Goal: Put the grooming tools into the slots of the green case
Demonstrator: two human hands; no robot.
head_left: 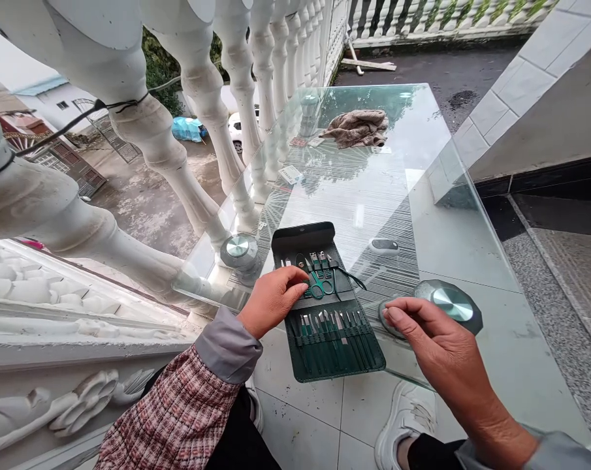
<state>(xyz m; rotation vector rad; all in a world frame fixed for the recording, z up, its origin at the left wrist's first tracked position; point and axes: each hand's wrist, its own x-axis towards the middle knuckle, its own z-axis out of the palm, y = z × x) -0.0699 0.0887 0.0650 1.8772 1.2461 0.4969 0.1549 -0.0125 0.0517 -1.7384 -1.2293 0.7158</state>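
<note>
An open dark green manicure case [334,356] lies on the near end of a glass table [452,235]. It holds several metal tools in elastic loops, with green-handled scissors [317,284] in its upper half. My left hand [271,299] rests on the case's left side, fingers curled and touching a tool next to the scissors. My right hand [430,339] hovers right of the case, fingers bent together in a loose pinch, with nothing visible in it.
A crumpled brown cloth [358,126] lies at the far end of the table. Round metal mounts [452,304] [238,248] sit under the glass corners. A white balustrade [207,98] runs along the left. A tiled wall [530,98] stands to the right.
</note>
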